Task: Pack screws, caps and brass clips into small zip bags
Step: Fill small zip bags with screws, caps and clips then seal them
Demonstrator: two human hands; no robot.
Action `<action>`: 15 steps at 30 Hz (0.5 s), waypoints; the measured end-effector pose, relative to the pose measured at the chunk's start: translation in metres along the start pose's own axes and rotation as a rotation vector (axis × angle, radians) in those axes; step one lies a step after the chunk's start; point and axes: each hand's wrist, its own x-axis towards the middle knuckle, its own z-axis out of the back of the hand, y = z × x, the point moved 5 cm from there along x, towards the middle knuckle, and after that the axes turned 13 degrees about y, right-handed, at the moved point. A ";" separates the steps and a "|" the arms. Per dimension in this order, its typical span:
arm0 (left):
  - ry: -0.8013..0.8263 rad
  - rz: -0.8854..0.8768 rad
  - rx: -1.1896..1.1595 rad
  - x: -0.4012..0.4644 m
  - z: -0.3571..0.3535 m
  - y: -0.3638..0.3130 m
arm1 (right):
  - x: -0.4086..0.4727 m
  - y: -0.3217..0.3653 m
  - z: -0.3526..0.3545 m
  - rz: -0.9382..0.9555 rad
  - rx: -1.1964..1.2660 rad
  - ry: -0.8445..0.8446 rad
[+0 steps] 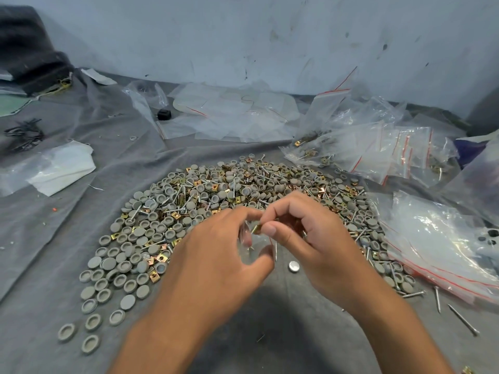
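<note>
A grey cloth [67, 265] is spread over the tabletop below a scuffed pale wall [243, 36]. A small zip bag [247, 238] is held open in the curled fingers of the left hand [216, 260], and a brass clip [256, 228] is pinched at its mouth by the right hand [310, 238], with screws seemingly already inside. Just behind the bag, a large heap of caps, clips and screws [216, 190] is left unpacked. Right of the heap, filled bags [378, 152] are piled; behind it, empty bags [237, 109] are seen. Much work is judged to remain.
</note>
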 end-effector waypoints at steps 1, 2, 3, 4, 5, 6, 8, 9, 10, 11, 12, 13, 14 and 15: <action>0.003 -0.001 0.001 0.000 0.000 0.000 | -0.001 0.002 0.001 0.011 -0.033 -0.005; 0.004 -0.001 0.000 -0.001 0.000 0.000 | -0.002 0.002 0.002 0.020 -0.045 -0.023; 0.005 -0.001 -0.003 -0.001 0.001 0.001 | -0.003 0.003 0.004 0.030 -0.039 -0.049; 0.008 -0.002 -0.005 -0.002 0.001 0.001 | -0.004 0.004 0.006 0.046 -0.029 -0.078; 0.013 -0.005 -0.006 -0.002 0.000 0.001 | -0.005 0.006 0.007 0.068 -0.024 -0.102; 0.018 -0.010 -0.004 -0.002 0.000 0.000 | -0.006 0.009 0.008 0.088 -0.031 -0.121; 0.022 -0.017 0.004 -0.002 0.001 -0.002 | -0.005 0.015 0.005 0.108 -0.084 -0.131; 0.020 -0.015 0.005 -0.001 0.001 -0.002 | -0.005 0.017 0.003 0.110 -0.115 -0.119; 0.018 -0.013 0.004 -0.001 0.001 -0.003 | -0.004 0.016 0.001 0.108 -0.128 -0.106; 0.016 -0.009 0.003 -0.001 0.000 -0.002 | -0.004 0.014 0.001 0.104 -0.111 -0.104; 0.012 -0.006 0.001 0.000 0.000 -0.002 | -0.004 0.009 0.004 0.089 -0.062 -0.119; 0.006 -0.003 -0.003 0.000 0.000 -0.001 | -0.005 0.001 0.011 0.062 -0.002 -0.154; -0.004 0.001 -0.008 -0.001 0.000 0.000 | -0.006 -0.009 0.019 0.020 0.033 -0.201; -0.013 0.005 -0.012 -0.001 0.001 0.001 | -0.008 -0.020 0.028 -0.037 0.017 -0.237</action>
